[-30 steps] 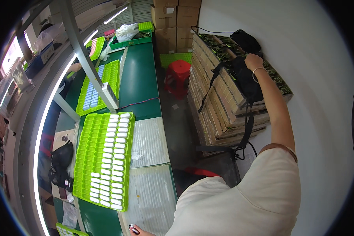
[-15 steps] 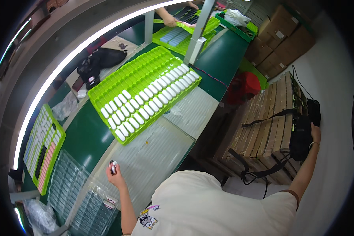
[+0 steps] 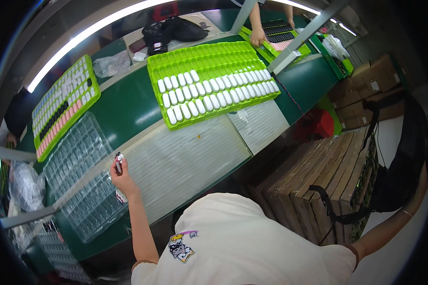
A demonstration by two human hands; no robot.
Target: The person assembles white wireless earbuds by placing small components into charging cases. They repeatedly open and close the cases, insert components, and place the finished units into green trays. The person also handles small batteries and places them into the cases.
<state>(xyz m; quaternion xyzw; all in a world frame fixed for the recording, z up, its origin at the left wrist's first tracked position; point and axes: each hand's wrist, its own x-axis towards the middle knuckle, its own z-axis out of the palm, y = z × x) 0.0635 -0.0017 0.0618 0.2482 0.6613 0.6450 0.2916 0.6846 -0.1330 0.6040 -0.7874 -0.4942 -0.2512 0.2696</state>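
My left hand (image 3: 121, 176) is closed around a small white-and-dark object (image 3: 119, 159) above the edge of the workbench; its exact kind is too small to make out. Close by that hand, a clear plastic tray (image 3: 83, 209) with many compartments lies on the bench, with a small red-and-white item at its right edge. At the far right, my stretched-out right hand (image 3: 424, 176) grips a black bag (image 3: 398, 159) with long dangling straps, held over the stacked cartons. The fingers there are dim and partly hidden at the picture's rim.
A lime-green tray (image 3: 176, 124) with rows of white oval pieces lies on the green bench. Another green tray (image 3: 96, 95) holds white, black and pink pieces. Flat brown cartons (image 3: 314, 185) stand beside me. At the back, another person's hand (image 3: 257, 38) touches a green tray.
The black bag has come off the carton stack's far side, up and right, with my right hand. My view has turned, shifting the bench scene. My left hand keeps its small object.
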